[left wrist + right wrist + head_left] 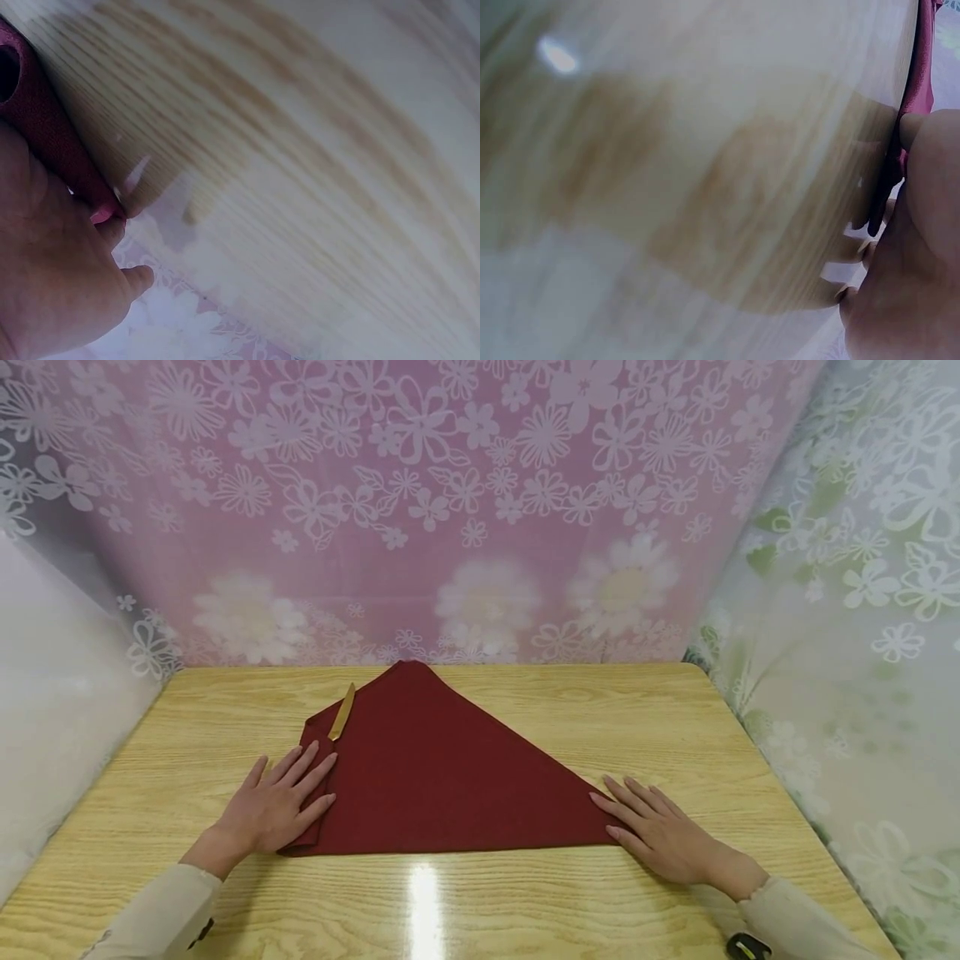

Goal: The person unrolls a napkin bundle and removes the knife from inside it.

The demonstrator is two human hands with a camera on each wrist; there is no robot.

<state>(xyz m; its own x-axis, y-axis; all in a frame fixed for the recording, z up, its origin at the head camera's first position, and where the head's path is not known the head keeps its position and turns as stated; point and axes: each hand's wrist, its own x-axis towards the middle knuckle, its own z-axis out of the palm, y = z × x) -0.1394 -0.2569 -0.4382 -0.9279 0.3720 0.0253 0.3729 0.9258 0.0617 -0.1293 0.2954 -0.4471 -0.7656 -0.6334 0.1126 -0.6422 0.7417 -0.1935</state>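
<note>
A dark red cloth napkin lies on the table, folded to a broad triangle with its peak toward the back. Its left end is folded over in layers, and a gold knife sticks out of that fold, blade up, its handle hidden. My left hand rests on the folded end with fingers spread. In the left wrist view the cloth's edge shows a hollow, rolled fold beside the hand. Over at the right corner, my right hand touches the napkin with straight fingertips; the right wrist view shows the corner's thin edge.
The wood-grain table carries a bright light reflection near its front. Floral curtains rise behind the table and along its right side. A black strap device shows at the right sleeve.
</note>
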